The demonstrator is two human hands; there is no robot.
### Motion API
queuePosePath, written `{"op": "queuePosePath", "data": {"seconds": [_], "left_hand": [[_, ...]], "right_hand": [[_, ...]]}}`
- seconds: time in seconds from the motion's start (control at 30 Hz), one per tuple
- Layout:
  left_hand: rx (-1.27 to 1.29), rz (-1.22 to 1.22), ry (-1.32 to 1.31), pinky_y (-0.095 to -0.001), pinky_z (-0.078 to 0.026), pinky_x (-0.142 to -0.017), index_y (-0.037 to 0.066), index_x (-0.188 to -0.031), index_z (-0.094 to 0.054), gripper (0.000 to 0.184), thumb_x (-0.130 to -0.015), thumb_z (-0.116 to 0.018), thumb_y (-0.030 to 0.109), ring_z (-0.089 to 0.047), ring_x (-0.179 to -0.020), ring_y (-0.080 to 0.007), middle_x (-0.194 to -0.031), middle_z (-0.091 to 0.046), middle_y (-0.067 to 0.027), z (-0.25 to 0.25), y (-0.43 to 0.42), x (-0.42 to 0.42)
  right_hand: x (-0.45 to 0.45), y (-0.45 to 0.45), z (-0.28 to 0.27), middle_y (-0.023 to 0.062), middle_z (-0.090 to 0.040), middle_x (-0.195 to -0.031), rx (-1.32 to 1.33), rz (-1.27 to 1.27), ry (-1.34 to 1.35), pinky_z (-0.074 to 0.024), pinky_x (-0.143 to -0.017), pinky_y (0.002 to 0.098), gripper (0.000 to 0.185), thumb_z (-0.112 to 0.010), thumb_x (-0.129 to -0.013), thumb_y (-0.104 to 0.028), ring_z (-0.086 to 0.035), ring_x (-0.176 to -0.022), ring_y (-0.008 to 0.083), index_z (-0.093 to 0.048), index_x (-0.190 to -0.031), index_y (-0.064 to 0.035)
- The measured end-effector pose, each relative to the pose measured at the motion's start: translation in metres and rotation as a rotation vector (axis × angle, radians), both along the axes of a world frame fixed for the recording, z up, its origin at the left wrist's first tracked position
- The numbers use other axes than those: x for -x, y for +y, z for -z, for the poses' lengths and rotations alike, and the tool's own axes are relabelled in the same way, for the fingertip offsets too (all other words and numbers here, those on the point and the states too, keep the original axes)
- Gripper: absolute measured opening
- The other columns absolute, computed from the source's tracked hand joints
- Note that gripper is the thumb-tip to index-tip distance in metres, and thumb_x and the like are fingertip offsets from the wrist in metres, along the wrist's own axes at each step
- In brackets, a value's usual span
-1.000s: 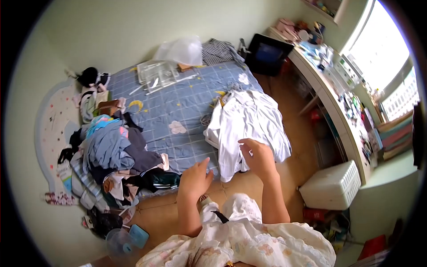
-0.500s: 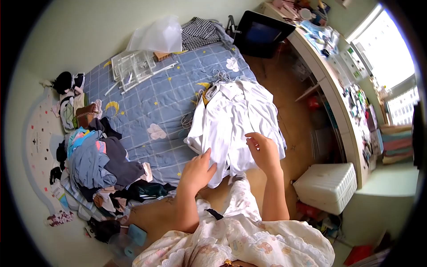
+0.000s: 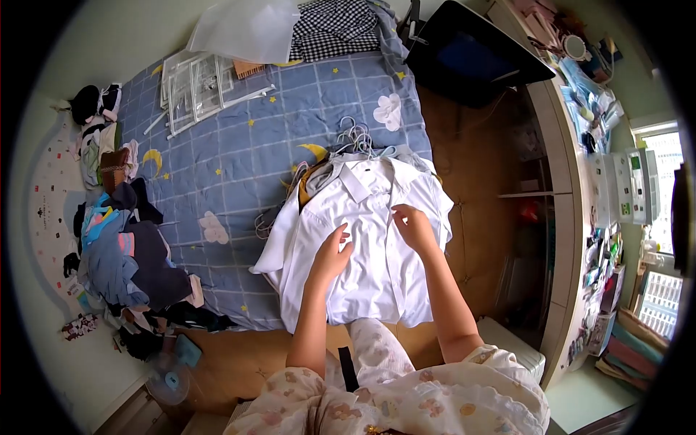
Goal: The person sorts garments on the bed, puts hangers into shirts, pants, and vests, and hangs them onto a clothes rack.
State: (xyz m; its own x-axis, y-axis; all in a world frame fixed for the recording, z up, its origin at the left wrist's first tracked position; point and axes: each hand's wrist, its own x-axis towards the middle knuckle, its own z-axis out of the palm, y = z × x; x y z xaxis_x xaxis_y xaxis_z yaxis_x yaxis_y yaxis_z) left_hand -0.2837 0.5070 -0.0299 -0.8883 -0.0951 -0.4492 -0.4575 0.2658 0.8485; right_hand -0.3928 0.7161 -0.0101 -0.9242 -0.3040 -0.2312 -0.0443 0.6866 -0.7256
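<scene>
A white button-up shirt [image 3: 362, 268] lies spread at the near right edge of the bed, collar pointing away, on top of other garments. Wire hangers [image 3: 354, 136] stick out past its collar. Over the shirt's left front is my left hand [image 3: 332, 250], fingers apart and holding nothing. My right hand [image 3: 413, 226] hovers over the right front near the button strip, its fingers curved and apart, also with nothing in it. Whether either hand touches the cloth is hard to tell.
A heap of clothes [image 3: 130, 254] covers the bed's left side. White rack parts [image 3: 199, 90], a translucent plastic bag [image 3: 246, 29] and a checked cloth [image 3: 337, 29] lie at the far end. A black chair [image 3: 471, 54] stands by the long desk [image 3: 562, 254] at right.
The view has moved closer to the bed and the shirt. Both hands have come forward from the bed's near edge to above the shirt, still holding nothing.
</scene>
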Motion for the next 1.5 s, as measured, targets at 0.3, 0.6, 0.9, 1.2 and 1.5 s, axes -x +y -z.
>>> {"op": "queuePosePath", "data": {"seconds": [0.3, 0.6, 0.9, 1.2, 1.5], "left_hand": [[-0.434, -0.404, -0.144, -0.0259, -0.047, -0.082, 0.001, -0.133, -0.042, 0.045, -0.09, -0.054, 0.008, -0.061, -0.096, -0.0184, -0.113, -0.062, -0.0146, 0.118, 0.034, 0.112], [-0.579, -0.472, -0.207, -0.0295, -0.046, -0.087, 0.008, -0.135, -0.044, 0.046, -0.09, -0.05, 0.011, -0.059, -0.105, -0.0182, -0.121, -0.06, -0.0103, 0.119, 0.068, 0.152], [-0.605, -0.648, 0.121, -0.0345, -0.042, -0.096, 0.004, -0.134, -0.041, 0.047, -0.09, -0.055, 0.011, -0.051, -0.117, -0.0204, -0.128, -0.053, -0.0126, 0.111, 0.107, 0.146], [-0.909, -0.746, 0.054, -0.0293, -0.048, -0.089, 0.003, -0.096, -0.05, 0.019, -0.084, -0.065, -0.001, -0.058, -0.1, -0.017, -0.098, -0.057, -0.0068, 0.105, 0.133, 0.07], [-0.827, -0.653, 0.06, -0.0301, -0.049, -0.085, 0.007, -0.096, -0.053, 0.016, -0.086, -0.066, 0.007, -0.06, -0.098, -0.0179, -0.101, -0.062, -0.0078, 0.073, 0.116, 0.058]], "right_hand": [[0.126, 0.0, 0.177, 0.0114, -0.054, -0.124, -0.242, -0.033, 0.178, -0.0408, -0.095, 0.0436, 0.044, -0.062, -0.08, -0.016, -0.049, -0.116, 0.0313, -0.053, -0.123, -0.0086], [0.158, -0.01, 0.214, 0.0068, -0.059, -0.104, -0.538, -0.112, 0.343, -0.0431, -0.083, 0.0421, 0.021, -0.059, -0.08, -0.02, -0.056, -0.101, 0.025, -0.057, -0.098, -0.0109], [0.127, 0.027, 0.136, 0.0109, -0.058, -0.081, 0.081, -0.223, 0.392, -0.0491, -0.059, 0.0412, 0.017, -0.063, -0.074, -0.008, -0.06, -0.066, 0.0333, -0.06, -0.09, -0.0041], [0.106, 0.049, 0.104, 0.0133, -0.063, -0.091, 0.26, -0.116, -0.162, -0.049, -0.073, 0.0328, 0.016, -0.057, -0.086, -0.011, -0.062, -0.082, 0.0265, -0.065, -0.095, 0.0004], [0.209, -0.021, 0.213, 0.0127, -0.059, -0.117, -0.109, -0.195, 0.154, -0.0389, -0.097, 0.0451, 0.028, -0.056, -0.087, -0.02, -0.053, -0.11, 0.0361, -0.061, -0.112, -0.0067]]}}
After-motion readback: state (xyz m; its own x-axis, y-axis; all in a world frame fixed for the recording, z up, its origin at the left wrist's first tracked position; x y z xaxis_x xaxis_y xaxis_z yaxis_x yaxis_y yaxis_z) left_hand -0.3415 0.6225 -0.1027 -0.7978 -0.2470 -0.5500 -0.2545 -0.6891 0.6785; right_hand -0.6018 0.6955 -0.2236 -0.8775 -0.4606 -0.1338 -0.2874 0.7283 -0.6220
